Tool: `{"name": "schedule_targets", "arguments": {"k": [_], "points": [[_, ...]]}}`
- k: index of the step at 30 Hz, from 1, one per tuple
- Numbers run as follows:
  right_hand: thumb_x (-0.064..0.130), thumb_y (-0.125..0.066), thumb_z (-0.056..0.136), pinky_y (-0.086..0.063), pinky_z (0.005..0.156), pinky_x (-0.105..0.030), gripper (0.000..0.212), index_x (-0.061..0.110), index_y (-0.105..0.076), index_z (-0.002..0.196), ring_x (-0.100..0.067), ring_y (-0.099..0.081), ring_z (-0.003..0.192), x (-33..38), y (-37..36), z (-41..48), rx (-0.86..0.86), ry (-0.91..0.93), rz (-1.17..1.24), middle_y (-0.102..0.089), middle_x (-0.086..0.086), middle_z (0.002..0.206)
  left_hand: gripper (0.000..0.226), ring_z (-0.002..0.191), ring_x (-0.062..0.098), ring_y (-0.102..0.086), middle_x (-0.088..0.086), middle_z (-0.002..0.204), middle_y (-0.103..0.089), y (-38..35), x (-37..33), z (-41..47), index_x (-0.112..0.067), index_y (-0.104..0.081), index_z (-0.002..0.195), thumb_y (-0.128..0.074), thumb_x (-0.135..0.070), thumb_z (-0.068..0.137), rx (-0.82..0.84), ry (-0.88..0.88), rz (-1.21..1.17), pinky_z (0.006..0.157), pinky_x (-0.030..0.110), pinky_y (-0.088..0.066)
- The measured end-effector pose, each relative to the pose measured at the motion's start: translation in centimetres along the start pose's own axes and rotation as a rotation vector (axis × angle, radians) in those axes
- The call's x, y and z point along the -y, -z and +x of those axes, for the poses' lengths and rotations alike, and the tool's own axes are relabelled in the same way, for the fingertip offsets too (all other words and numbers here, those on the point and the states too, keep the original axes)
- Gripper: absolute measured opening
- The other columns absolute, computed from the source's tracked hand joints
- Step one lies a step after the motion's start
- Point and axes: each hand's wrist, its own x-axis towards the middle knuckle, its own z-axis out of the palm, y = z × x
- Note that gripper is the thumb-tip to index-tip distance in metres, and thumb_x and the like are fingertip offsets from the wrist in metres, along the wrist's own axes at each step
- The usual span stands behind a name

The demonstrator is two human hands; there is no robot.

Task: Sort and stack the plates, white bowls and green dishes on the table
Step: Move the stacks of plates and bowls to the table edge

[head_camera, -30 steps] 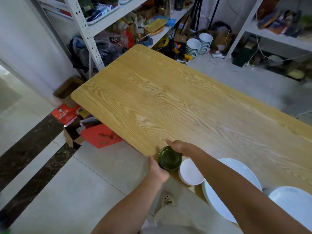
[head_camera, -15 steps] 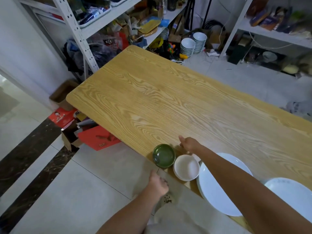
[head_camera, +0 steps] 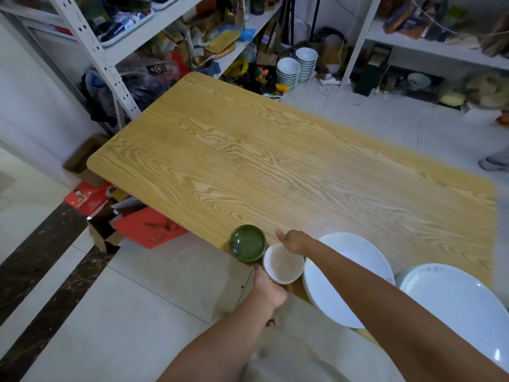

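At the near edge of the wooden table (head_camera: 275,166) stands a small dark green dish (head_camera: 247,243). Touching its right side is a white bowl (head_camera: 283,267). My left hand (head_camera: 270,289) cups the bowl's near side from beyond the table edge. Curled over the bowl's far rim is my right hand (head_camera: 296,241). Two large white plates lie further right, one (head_camera: 349,277) partly under my right forearm and the other (head_camera: 454,299) at the frame's right.
Cluttered metal shelves (head_camera: 91,45) stand behind the table's far left corner. Stacks of white bowls (head_camera: 287,71) sit on the floor beyond the table. Red boxes (head_camera: 148,230) lie under its left end. Another person's shoe (head_camera: 493,164) shows at the right.
Both hands let go of the green dish, which now rests on the table edge. They have moved right and closed around the white bowl. The view has shifted slightly.
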Motion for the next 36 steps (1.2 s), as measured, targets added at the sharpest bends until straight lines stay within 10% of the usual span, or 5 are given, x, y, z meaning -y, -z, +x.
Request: {"name": "schedule_targets", "arguments": {"k": [5, 21, 26, 30, 36], "points": [[0.046, -0.012, 0.102, -0.036, 0.103, -0.038, 0.068, -0.001, -0.047, 0.134, -0.034, -0.048, 0.125, -0.3, -0.7, -0.6, -0.005, 0.024, -0.039, -0.051, -0.021, 0.136, 0.046, 0.099, 0.031, -0.060, 0.011, 0.100, -0.065, -0.3, 0.0, -0.1, -0.023, -0.060, 0.113, -0.033, -0.055, 0.095, 0.001, -0.012, -0.006, 0.075, 0.037, -0.052], [0.035, -0.022, 0.104, -0.024, 0.111, -0.033, 0.054, 0.002, -0.035, 0.144, -0.030, -0.030, 0.140, 0.7, -1.3, -4.6, -0.157, 0.049, 0.343, -0.032, -0.015, 0.152, 0.043, 0.113, 0.030, -0.054, 0.011, 0.104, -0.062, 0.3, -1.2, -1.1, -0.019, -0.056, 0.119, -0.028, -0.045, 0.099, -0.019, -0.001, -0.112, 0.101, 0.038, -0.040], [0.030, -0.038, 0.101, -0.036, 0.096, -0.026, 0.039, 0.005, -0.059, 0.122, -0.025, -0.053, 0.117, -2.9, -1.6, -7.0, -0.600, 0.064, 0.652, -0.059, -0.010, 0.128, 0.047, 0.133, 0.026, -0.041, 0.009, 0.145, -0.044, 1.6, -0.3, -1.3, -0.021, -0.043, 0.140, -0.038, -0.041, 0.098, -0.044, 0.058, 0.069, 0.107, 0.037, -0.034], [0.018, -0.037, 0.100, -0.039, 0.080, -0.013, 0.032, 0.001, -0.059, 0.115, -0.027, -0.055, 0.105, -7.8, -4.7, -9.8, -1.069, -0.376, 1.172, -0.059, -0.011, 0.108, 0.060, 0.147, 0.022, -0.016, 0.007, 0.159, -0.016, 1.8, 2.2, -3.2, -0.016, -0.016, 0.152, -0.029, -0.043, 0.100, -0.123, 0.200, 0.134, 0.119, 0.033, -0.011], [0.001, -0.050, 0.089, -0.047, 0.072, -0.024, 0.043, -0.005, -0.042, 0.131, -0.038, -0.049, 0.119, -11.7, -10.4, -13.5, -0.507, -0.815, 0.914, -0.048, -0.024, 0.130, 0.054, 0.129, 0.027, -0.047, 0.004, 0.141, -0.050, -0.1, 6.4, 0.5, -0.025, -0.054, 0.129, -0.044, -0.057, 0.086, 0.036, 0.192, 0.293, 0.112, 0.044, -0.034]]}}
